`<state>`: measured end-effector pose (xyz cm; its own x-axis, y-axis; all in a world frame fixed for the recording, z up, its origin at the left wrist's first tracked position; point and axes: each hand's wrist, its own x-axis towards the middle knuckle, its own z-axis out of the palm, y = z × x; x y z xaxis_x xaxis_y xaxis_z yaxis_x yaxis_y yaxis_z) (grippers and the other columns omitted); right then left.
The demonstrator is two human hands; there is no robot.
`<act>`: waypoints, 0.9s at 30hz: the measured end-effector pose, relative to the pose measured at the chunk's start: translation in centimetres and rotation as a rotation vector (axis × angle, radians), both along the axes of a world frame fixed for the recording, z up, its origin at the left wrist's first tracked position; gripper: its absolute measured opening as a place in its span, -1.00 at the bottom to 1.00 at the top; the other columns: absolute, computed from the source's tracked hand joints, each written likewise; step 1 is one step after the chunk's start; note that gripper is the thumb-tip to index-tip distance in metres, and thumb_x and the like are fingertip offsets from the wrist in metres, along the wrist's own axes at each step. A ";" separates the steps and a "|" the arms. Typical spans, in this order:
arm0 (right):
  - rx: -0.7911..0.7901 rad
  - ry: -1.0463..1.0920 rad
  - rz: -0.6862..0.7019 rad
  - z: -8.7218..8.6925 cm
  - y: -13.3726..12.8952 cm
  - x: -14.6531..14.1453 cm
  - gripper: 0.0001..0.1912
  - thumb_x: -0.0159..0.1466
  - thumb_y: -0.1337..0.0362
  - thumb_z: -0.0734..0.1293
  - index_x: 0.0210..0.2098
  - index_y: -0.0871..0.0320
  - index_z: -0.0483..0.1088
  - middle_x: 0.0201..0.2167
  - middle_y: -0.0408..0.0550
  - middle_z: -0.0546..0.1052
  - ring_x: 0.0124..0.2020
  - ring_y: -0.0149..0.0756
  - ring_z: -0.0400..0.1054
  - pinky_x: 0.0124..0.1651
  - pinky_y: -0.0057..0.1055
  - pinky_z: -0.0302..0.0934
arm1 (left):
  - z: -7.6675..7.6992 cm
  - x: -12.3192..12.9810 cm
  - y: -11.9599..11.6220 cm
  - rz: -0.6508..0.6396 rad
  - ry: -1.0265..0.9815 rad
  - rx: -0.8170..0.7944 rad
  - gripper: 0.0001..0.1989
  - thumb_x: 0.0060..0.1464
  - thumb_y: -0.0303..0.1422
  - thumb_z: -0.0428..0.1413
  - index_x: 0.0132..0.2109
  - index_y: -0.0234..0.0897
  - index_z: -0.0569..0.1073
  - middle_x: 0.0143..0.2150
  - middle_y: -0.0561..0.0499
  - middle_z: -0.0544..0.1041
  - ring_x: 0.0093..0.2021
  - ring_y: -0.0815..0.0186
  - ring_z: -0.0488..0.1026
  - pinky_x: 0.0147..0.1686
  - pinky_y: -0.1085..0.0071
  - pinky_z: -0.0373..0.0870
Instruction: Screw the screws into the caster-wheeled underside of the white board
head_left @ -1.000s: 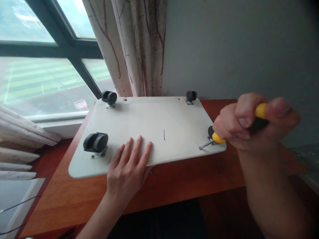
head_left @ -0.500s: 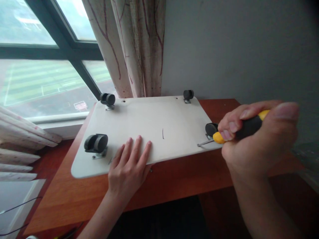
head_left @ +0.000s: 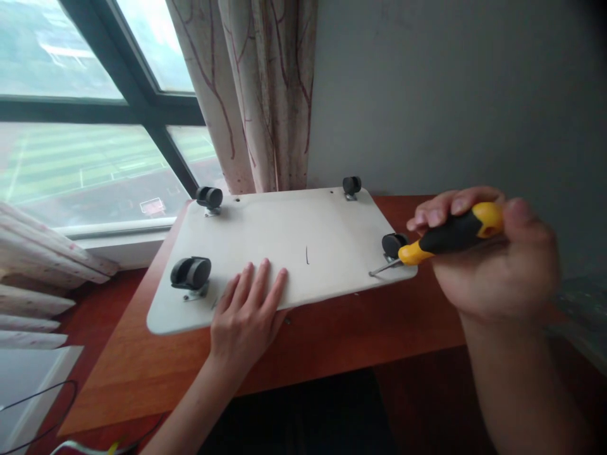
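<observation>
A white board with rounded corners lies on the wooden table, and black caster wheels stand up near its corners. My left hand rests flat on the board's near edge, fingers spread. In my right hand is a yellow and black screwdriver, its handle between thumb and fingers. The shaft slants down to the left, its tip meeting a small screw or hole in the board, left of the near right caster. The near left caster stands left of my left hand.
The far left caster and far right caster sit along the back edge. The brown table extends around the board. Behind it are a patterned curtain, a window and a grey wall. A dark cable runs at lower left.
My right hand's fingers have loosened and shifted around the screwdriver handle, exposing more of it. The view has shifted slightly. My left hand stays on the board.
</observation>
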<state>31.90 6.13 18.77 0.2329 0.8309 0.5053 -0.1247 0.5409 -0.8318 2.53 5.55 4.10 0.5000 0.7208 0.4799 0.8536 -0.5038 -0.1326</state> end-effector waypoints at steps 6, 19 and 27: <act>0.056 -0.294 0.518 1.3 0.7 2.1 -0.68 0.28 -0.01 0.28 -0.41 0.04 0.51 -0.36 0.02 0.59 -0.18 -0.03 0.49 -0.03 0.08 0.38 | 0.1 -0.5 0.5 -0.034 0.000 -0.013 -0.34 0.25 -0.13 0.10 0.43 -0.14 0.19 0.44 -0.17 0.20 0.37 -0.14 0.24 0.29 0.00 0.20; -0.010 -0.142 0.835 0.8 4.8 0.7 -0.58 0.27 -0.06 0.31 -0.57 0.08 0.31 -0.78 -0.28 0.23 -0.83 -0.48 0.07 -0.73 -0.49 0.10 | 0.3 -1.4 1.6 -0.093 0.020 0.020 -0.36 0.23 -0.10 0.10 0.39 -0.16 0.25 0.42 -0.16 0.23 0.37 -0.11 0.25 0.25 0.04 0.26; 0.119 -0.065 0.706 -0.4 4.4 1.2 -0.58 0.31 -0.05 0.24 -0.54 0.07 0.34 -0.78 -0.32 0.16 -0.84 -0.55 -0.07 -0.78 -0.55 -0.03 | 0.3 -1.3 1.5 -0.090 0.050 0.050 -0.33 0.23 -0.08 0.10 0.40 -0.20 0.24 0.42 -0.18 0.23 0.37 -0.11 0.25 0.25 0.05 0.26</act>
